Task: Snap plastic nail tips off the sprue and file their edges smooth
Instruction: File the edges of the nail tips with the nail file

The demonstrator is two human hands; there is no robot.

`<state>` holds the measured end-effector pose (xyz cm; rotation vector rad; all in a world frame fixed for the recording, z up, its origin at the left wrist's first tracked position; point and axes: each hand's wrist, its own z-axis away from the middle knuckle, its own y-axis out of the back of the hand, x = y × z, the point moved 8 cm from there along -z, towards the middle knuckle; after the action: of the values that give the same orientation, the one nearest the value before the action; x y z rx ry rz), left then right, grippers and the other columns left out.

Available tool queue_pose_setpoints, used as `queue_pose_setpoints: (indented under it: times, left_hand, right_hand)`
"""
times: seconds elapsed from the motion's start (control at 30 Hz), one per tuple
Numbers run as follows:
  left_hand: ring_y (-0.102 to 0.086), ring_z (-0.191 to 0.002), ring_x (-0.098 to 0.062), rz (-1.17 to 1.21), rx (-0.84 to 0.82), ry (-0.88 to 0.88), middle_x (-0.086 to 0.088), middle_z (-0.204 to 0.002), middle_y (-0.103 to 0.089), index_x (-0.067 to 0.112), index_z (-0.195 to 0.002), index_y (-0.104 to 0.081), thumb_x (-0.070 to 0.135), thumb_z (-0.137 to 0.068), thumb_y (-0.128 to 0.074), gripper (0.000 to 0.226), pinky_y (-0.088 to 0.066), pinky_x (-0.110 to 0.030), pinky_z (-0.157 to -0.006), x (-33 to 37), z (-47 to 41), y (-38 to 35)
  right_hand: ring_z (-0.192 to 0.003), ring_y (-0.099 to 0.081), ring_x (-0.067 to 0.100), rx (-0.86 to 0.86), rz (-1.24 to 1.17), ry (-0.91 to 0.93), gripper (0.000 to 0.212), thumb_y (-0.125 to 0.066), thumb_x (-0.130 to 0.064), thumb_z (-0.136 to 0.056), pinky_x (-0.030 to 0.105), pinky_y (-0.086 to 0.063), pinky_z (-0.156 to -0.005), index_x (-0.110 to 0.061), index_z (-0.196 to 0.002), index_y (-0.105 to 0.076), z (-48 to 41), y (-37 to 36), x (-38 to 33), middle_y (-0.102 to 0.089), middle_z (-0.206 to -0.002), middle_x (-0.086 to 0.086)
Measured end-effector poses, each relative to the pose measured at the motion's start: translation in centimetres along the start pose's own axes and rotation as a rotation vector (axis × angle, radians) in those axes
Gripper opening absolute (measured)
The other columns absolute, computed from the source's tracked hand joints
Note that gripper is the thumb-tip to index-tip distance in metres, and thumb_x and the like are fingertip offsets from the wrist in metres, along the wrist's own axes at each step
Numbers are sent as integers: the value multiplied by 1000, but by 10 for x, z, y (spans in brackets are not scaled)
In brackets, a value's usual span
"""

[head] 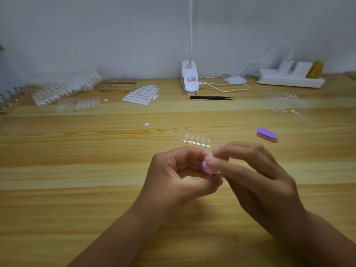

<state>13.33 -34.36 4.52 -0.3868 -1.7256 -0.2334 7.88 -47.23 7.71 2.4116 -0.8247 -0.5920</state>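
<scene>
The right hand pinches a purple-and-pink buffer block above the worktop. The left hand curls its fingertips against the block, and I cannot tell what they hold. A nail-tip sprue lies just beyond.

No legible text, label on lamp clamp (too blurred)

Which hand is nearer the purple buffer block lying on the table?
Right. The right hand, pinching a second buffer, is below-left of the buffer block; the left hand lies farther left.
</scene>
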Motion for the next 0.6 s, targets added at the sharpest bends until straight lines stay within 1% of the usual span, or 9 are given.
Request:
queue_pose_setpoints:
  times: [0.07,0.17,0.27,0.33,0.4,0.5,0.6]
  left_hand:
    - [-74,-72,-20,-42,36,8,-5,-79,-76,12,-84,-74,-2,-64,-81,25,-58,-26,-67,0,1,1]
    - [-69,-65,-15,-72,69,49,-5,-72,-73,10,-80,-74,-7,-65,-84,25,-57,-24,-63,-4,0,3]
    - [-72,-68,-19,-39,76,57,-9,-75,-74,8,-83,-74,-7,-65,-84,25,-57,-23,-63,-4,1,4]
    - [-74,-72,-21,-30,72,51,-10,-78,-75,9,-85,-75,-4,-66,-83,25,-57,-24,-64,-2,2,2]
    - [-73,-69,-18,-44,87,63,-8,-75,-75,8,-83,-75,-5,-66,-83,24,-57,-23,-64,-3,1,2]
    - [-67,-63,-13,-44,108,104,-5,-70,-71,6,-78,-72,-9,-64,-84,24,-55,-22,-62,-8,1,5]
    - [-72,-68,-16,-25,88,99,-5,-74,-74,9,-82,-74,-6,-64,-83,25,-56,-23,-63,-7,1,3]
  right_hand:
    - [-110,-62,28,-65,23,37,38,-67,15,-82,31,-47,-98,1,-117,-68,1,-5,2,-66,-115,15]
    - [-107,-63,30,-72,82,5,38,-67,14,-81,35,-50,-95,1,-117,-68,1,-3,12,-68,-112,18]
    - [-108,-62,31,-53,50,21,35,-64,13,-85,33,-49,-97,1,-118,-68,0,-6,5,-67,-113,17]
    - [-110,-61,32,-99,26,73,33,-59,13,-89,35,-49,-97,2,-119,-68,0,-12,-2,-67,-114,18]
    - [-108,-62,34,-138,46,78,35,-59,16,-87,37,-50,-95,3,-117,-69,0,-10,3,-67,-112,19]
    - [-106,-63,33,-103,112,13,37,-64,16,-83,34,-50,-94,1,-116,-70,-2,-3,15,-67,-110,19]
    - [-107,-62,31,-82,25,21,35,-61,14,-86,33,-48,-96,1,-117,-70,-3,-9,7,-66,-111,17]
